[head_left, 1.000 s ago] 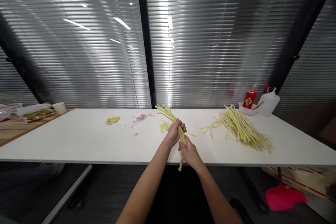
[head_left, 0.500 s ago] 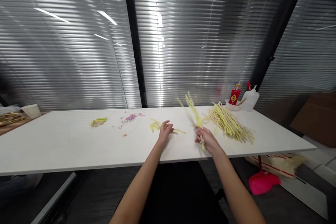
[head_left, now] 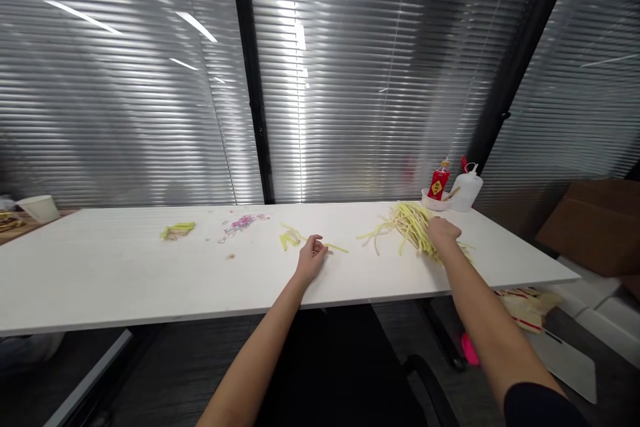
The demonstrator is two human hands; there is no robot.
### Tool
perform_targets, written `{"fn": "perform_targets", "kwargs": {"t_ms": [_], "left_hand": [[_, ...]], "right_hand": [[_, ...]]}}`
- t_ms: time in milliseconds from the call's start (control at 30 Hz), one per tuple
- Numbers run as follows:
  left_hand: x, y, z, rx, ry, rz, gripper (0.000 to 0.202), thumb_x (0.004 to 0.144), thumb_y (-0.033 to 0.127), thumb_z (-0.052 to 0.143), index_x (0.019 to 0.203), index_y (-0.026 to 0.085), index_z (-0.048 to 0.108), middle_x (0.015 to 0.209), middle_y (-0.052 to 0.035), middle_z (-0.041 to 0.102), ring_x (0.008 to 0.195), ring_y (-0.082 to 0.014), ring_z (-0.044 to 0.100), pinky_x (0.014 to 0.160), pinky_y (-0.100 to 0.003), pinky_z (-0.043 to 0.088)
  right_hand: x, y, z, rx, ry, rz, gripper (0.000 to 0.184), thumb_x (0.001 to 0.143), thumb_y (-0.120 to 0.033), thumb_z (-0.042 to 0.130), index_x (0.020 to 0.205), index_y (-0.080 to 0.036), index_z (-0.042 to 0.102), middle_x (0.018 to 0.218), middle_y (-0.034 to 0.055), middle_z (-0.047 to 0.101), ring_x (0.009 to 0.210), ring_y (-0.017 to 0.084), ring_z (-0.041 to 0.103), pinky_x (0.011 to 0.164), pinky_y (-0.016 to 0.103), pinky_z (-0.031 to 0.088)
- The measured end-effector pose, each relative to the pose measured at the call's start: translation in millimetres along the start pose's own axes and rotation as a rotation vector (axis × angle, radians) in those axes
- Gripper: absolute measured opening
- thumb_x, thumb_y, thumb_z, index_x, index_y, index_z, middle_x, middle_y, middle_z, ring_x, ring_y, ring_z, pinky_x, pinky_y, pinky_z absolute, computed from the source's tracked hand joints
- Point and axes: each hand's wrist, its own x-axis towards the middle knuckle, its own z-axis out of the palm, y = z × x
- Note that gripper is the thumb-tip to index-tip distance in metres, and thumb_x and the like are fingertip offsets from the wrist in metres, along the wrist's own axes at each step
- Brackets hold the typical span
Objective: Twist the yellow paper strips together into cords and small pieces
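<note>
My left hand (head_left: 311,255) rests on the white table (head_left: 150,273), fingers loosely curled and apart, holding nothing. It lies just right of a few loose yellow strips (head_left: 290,238). My right hand (head_left: 443,230) reaches far right and lies on top of a large pile of yellow strips (head_left: 407,221). Its fingers curl down into the strips; I see only the back of the hand, and the bundle it carried merges with the pile.
A small yellow-green clump (head_left: 177,230) and pink scraps (head_left: 243,222) lie at the table's left middle. A bowl (head_left: 434,200), a red bottle (head_left: 439,182) and a white bottle (head_left: 466,189) stand at the back right. A white cup (head_left: 39,208) sits far left. Blinds close the back.
My left hand let go of the yellow bundle and settled on the table. My right hand carried the bundle to the right and brought it down onto the large pile.
</note>
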Motion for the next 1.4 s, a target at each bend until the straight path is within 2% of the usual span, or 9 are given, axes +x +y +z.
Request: {"fn": "perform_targets", "kwargs": {"t_ms": [67, 200, 333, 467, 567, 633, 800, 1167, 1400], "left_hand": [[0.3, -1.9, -0.3, 0.009, 0.010, 0.008, 0.031, 0.073, 0.031, 0.060, 0.101, 0.019, 0.052, 0.078, -0.0003, 0.054, 0.068, -0.0115, 0.051, 0.068, -0.025, 0.042], [0.6, -0.1, -1.3, 0.026, 0.088, 0.017, 0.027, 0.074, 0.027, 0.057, 0.099, 0.019, 0.053, 0.080, -0.0018, 0.055, 0.071, -0.0129, 0.052, 0.070, -0.027, 0.043], [1.1, 5.8, -6.5, 0.100, 0.323, 0.025, 0.019, 0.077, 0.025, 0.051, 0.093, 0.018, 0.054, 0.088, -0.0058, 0.056, 0.078, -0.0162, 0.054, 0.071, -0.029, 0.044], [1.2, 7.3, -14.3, 0.264, 0.518, 0.093, 0.017, 0.081, 0.019, 0.041, 0.093, 0.019, 0.053, 0.095, -0.0077, 0.055, 0.085, -0.0181, 0.053, 0.077, -0.032, 0.043], [1.6, 4.0, -17.9, 0.336, 0.542, 0.052, 0.019, 0.078, 0.012, 0.039, 0.091, 0.019, 0.052, 0.095, -0.0080, 0.054, 0.091, -0.0192, 0.052, 0.083, -0.033, 0.041], [2.1, 1.1, -18.8, 0.359, 0.534, 0.004, 0.021, 0.075, 0.008, 0.038, 0.089, 0.018, 0.051, 0.094, -0.0083, 0.054, 0.093, -0.0196, 0.051, 0.084, -0.033, 0.041], [2.7, -3.4, -18.4, 0.400, 0.518, -0.049, 0.028, 0.071, 0.002, 0.035, 0.088, 0.017, 0.051, 0.092, -0.0089, 0.054, 0.093, -0.0206, 0.052, 0.086, -0.035, 0.040], [4.0, -3.5, -20.9, 0.489, 0.647, -0.062, 0.028, 0.071, 0.005, 0.040, 0.093, 0.016, 0.052, 0.100, -0.0091, 0.055, 0.101, -0.0201, 0.048, 0.089, -0.033, 0.038], [1.7, -2.7, -9.2, 0.894, 0.381, -0.212, 0.033, 0.076, 0.018, 0.045, 0.105, 0.023, 0.059, 0.126, -0.0100, 0.044, 0.113, -0.0295, 0.040, 0.090, -0.045, 0.035]], "right_hand": [[-0.6, 4.0, 9.4, -0.062, 0.024, -0.015, 0.039, 0.085, -0.010, 0.033, 0.118, -0.006, 0.053, 0.113, 0.0233, 0.054, 0.111, 0.032, 0.049, 0.086, 0.045, 0.036], [-15.6, 0.0, 5.3, -0.102, 0.297, -0.104, 0.043, 0.089, -0.021, 0.033, 0.127, -0.007, 0.046, 0.124, 0.0247, 0.045, 0.115, 0.037, 0.041, 0.091, 0.054, 0.027], [-47.8, -28.9, -10.4, 0.008, 0.403, -0.287, 0.047, 0.089, -0.032, 0.039, 0.130, -0.010, 0.042, 0.125, 0.0238, 0.042, 0.115, 0.037, 0.038, 0.091, 0.054, 0.027], [-96.3, -74.8, 1.5, 0.148, 0.124, -0.750, 0.037, 0.090, -0.030, 0.039, 0.122, -0.017, 0.051, 0.118, 0.0144, 0.051, 0.108, 0.024, 0.047, 0.091, 0.037, 0.034], [-140.2, -110.3, 29.1, 0.285, -0.093, -1.055, 0.031, 0.090, -0.029, 0.042, 0.115, -0.018, 0.057, 0.113, 0.0084, 0.056, 0.104, 0.018, 0.050, 0.089, 0.028, 0.035], [-168.0, -129.4, 47.9, 0.296, -0.131, -1.146, 0.029, 0.087, -0.032, 0.047, 0.112, -0.020, 0.059, 0.109, 0.0067, 0.058, 0.102, 0.018, 0.050, 0.087, 0.028, 0.035], [-205.2, -149.4, 77.8, 0.196, -0.048, -1.062, 0.025, 0.090, -0.030, 0.041, 0.104, -0.020, 0.060, 0.105, 0.0077, 0.058, 0.098, 0.021, 0.048, 0.082, 0.032, 0.032], [-201.2, -145.8, 97.1, 0.271, 0.005, -0.857, 0.026, 0.092, -0.029, 0.036, 0.095, -0.021, 0.060, 0.099, 0.0068, 0.059, 0.093, 0.019, 0.049, 0.078, 0.032, 0.028], [-195.4, -143.7, 100.6, 0.281, 0.060, -0.525, 0.027, 0.091, -0.023, 0.035, 0.094, -0.017, 0.060, 0.096, 0.0107, 0.058, 0.090, 0.021, 0.051, 0.079, 0.036, 0.027]]}}
